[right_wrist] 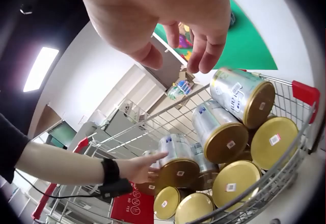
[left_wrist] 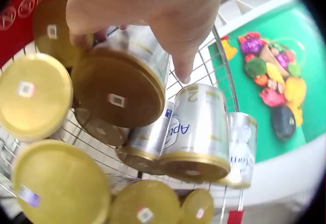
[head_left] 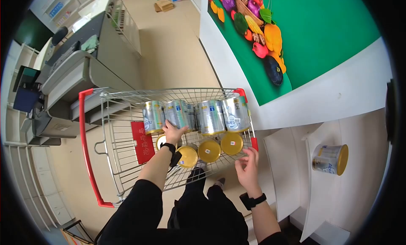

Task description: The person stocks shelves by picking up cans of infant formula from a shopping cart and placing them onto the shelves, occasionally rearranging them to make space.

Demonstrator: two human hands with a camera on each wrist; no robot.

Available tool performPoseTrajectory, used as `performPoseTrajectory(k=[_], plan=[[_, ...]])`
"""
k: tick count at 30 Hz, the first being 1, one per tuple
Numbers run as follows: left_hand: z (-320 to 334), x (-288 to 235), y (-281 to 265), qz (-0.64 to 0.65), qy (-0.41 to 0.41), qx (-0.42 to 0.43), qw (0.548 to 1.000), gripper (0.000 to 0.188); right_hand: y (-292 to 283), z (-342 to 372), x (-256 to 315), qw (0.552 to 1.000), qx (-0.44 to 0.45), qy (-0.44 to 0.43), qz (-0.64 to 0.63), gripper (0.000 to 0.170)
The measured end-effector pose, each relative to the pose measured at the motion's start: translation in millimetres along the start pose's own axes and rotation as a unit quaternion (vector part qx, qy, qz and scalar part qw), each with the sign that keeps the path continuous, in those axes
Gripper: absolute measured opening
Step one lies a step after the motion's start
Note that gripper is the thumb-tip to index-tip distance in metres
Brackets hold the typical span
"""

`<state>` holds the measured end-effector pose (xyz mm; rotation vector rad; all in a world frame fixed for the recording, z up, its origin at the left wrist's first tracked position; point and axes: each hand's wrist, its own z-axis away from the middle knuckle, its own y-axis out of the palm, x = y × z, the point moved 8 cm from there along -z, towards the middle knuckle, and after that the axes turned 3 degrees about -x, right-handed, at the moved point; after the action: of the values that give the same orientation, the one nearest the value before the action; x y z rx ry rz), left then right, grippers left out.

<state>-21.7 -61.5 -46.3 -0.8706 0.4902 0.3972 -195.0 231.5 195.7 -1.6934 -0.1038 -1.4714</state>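
Observation:
My left hand [head_left: 172, 134] is spread over a silver milk powder can [head_left: 176, 111] with a gold lid in the shopping cart. In the left wrist view its fingers lie along one side of that can, and the thumb [left_wrist: 183, 67] sticks out past the other side. Several similar cans lie stacked around it, such as one marked 2 [left_wrist: 198, 127], with gold lids facing me. Above the cart's right end hangs my right hand [head_left: 248, 166], its fingers loosely bent and nothing in them.
The wire cart [head_left: 116, 160] has red corners and a red handle [head_left: 82, 143]. Another can [head_left: 330, 159] lies on a white shelf at the right. A green-topped counter [head_left: 321, 38] with a vegetable picture runs behind the cart; a grey checkout counter [head_left: 110, 50] stands at the left.

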Motion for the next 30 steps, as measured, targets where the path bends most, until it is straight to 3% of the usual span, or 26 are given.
performPoseTrajectory(k=[2, 3, 5, 7, 9, 10, 11, 13, 15, 16, 18, 19, 21, 23, 25, 26, 27, 29, 30], plan=[[47, -8, -2, -0.006, -0.063, -0.123, 0.99, 0.119, -40, 33, -2, 0.998, -0.016, 0.054, 0.035, 0.047], [-43, -39, -36, 0.002, -0.019, -0.172, 0.985, 0.119, 13, -22, -28, 0.999, -0.044, 0.007, -0.005, 0.047], [-18, -23, -25, 0.0, -0.026, -0.173, 0.985, 0.125, -14, 11, -50, 0.994, -0.057, 0.095, 0.005, 0.046], [-5, -3, -20, 0.02, -0.026, -0.132, 0.991, 0.12, -32, 27, -53, 0.991, -0.053, 0.119, 0.017, 0.045], [-21, 9, -11, 0.273, 0.069, -0.063, 0.958, 0.112, -35, 29, -57, 0.993, -0.06, 0.105, 0.008, 0.045], [24, -15, -26, 0.392, -0.066, 0.115, 0.91, 0.099, -36, 29, -56, 0.993, -0.066, 0.103, 0.005, 0.045], [30, -13, -27, 0.433, -0.056, 0.2, 0.877, 0.091, -29, 26, -51, 0.995, -0.03, 0.087, 0.029, 0.048], [60, -35, -52, 0.477, -0.04, 0.314, 0.82, 0.084, -25, 17, -34, 0.997, -0.008, 0.061, 0.052, 0.051], [93, -58, -62, 0.5, -0.078, 0.48, 0.716, 0.082, -19, 14, 16, 0.982, -0.027, -0.123, 0.143, 0.062], [107, -75, -66, 0.496, -0.063, 0.485, 0.718, 0.082, -17, 13, 33, 0.976, -0.028, -0.162, 0.14, 0.069], [162, -120, -62, 0.445, -0.024, 0.595, 0.669, 0.08, -20, 22, 57, 0.949, -0.05, -0.271, 0.154, 0.085], [185, -144, -60, 0.396, 0.036, 0.582, 0.709, 0.081, -27, 30, 64, 0.919, -0.084, -0.346, 0.171, 0.09], [242, -188, -44, 0.316, 0.072, 0.598, 0.733, 0.073, -61, 51, 74, 0.881, -0.179, -0.401, 0.179, 0.096], [289, -217, -14, 0.266, 0.054, 0.608, 0.746, 0.068, -124, 77, 84, 0.871, -0.251, -0.372, 0.2, 0.1], [369, -274, -7, 0.12, 0.211, 0.604, 0.759, 0.063, -182, 115, 73, 0.858, -0.317, -0.337, 0.221, 0.103], [384, -296, 11, 0.014, 0.397, 0.545, 0.739, 0.065, -212, 133, 56, 0.887, -0.323, -0.299, 0.14, 0.106], [407, -318, 24, -0.026, 0.528, 0.483, 0.698, 0.06, -239, 148, 41, 0.906, -0.326, -0.264, 0.055, 0.108], [472, -343, 39, -0.023, 0.633, 0.439, 0.638, 0.058, -292, 201, 47, 0.895, -0.352, -0.259, -0.089, 0.115], [511, -351, 45, 0.047, 0.638, 0.47, 0.609, 0.068, -310, 219, 34, 0.903, -0.306, -0.216, -0.209, 0.114]])
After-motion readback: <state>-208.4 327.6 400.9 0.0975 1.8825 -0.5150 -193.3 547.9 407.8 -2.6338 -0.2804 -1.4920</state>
